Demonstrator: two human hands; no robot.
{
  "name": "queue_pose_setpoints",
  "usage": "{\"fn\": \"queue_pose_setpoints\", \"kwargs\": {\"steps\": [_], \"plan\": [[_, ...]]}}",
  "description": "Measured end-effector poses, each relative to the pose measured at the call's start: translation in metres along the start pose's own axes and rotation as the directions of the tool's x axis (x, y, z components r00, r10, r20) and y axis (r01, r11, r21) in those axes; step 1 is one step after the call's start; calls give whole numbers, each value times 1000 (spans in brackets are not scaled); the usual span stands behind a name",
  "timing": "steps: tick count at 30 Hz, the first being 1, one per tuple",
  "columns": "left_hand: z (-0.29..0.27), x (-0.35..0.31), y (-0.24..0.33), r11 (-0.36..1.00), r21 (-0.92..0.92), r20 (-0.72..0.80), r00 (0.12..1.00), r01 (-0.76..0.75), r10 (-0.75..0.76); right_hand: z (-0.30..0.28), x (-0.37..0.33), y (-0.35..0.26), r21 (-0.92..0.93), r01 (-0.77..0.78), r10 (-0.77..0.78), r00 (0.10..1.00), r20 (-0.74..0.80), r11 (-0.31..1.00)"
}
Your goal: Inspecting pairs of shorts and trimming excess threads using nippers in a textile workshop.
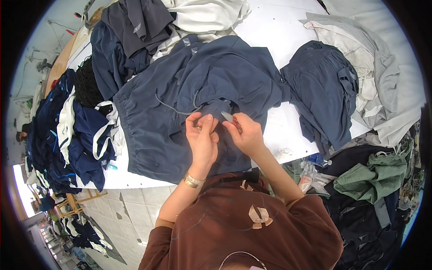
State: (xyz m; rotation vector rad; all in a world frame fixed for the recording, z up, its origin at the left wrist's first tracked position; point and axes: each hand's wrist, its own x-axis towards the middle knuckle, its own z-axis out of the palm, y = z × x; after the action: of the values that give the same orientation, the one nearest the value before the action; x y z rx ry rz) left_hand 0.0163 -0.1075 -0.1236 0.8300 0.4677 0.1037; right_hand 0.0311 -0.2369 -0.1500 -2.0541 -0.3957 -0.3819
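Dark blue elastic-waist garments, apparently shorts (153,135), lie heaped on the white table in front of me. A grey drawstring (173,109) loops out of the gathered waistband (215,95). Just below that waistband my left hand (202,141) is closed in a pinch; what sits between its fingertips is too small to make out. My right hand (246,135) is closed round a small tool with a pointed grey blade (227,116), probably thread snips. The blade points up and left, close to the left fingertips. Its handle is mostly hidden in my fingers.
Another bunched dark blue garment (320,85) lies to the right, beside grey and white cloth (373,67). Dark grey (137,24) and white fabric (202,15) pile up at the back. Navy garments (87,135) hang over the left edge. Green cloth (373,175) lies below right.
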Motion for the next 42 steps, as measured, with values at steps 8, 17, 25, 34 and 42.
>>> {"fn": "queue_pose_setpoints", "kwargs": {"steps": [8,17,25,34,42], "plan": [[7,-3,-5,981,134,-10,990,-141,144,-2,9,-12,235,-69,93,991,-91,969],[-1,-5,-11,946,264,75,982,-190,176,4,7,-4,-113,230,-238,969,-63,967],[4,-2,-5,995,93,-39,999,-22,26,6,-2,1,393,-273,344,931,-121,878],[1,0,-3,999,42,-36,999,-20,22,-8,-3,2,113,-141,130,986,102,983],[0,0,-6,987,117,-11,994,-111,113,-10,1,2,64,-95,87,989,120,993]]}}
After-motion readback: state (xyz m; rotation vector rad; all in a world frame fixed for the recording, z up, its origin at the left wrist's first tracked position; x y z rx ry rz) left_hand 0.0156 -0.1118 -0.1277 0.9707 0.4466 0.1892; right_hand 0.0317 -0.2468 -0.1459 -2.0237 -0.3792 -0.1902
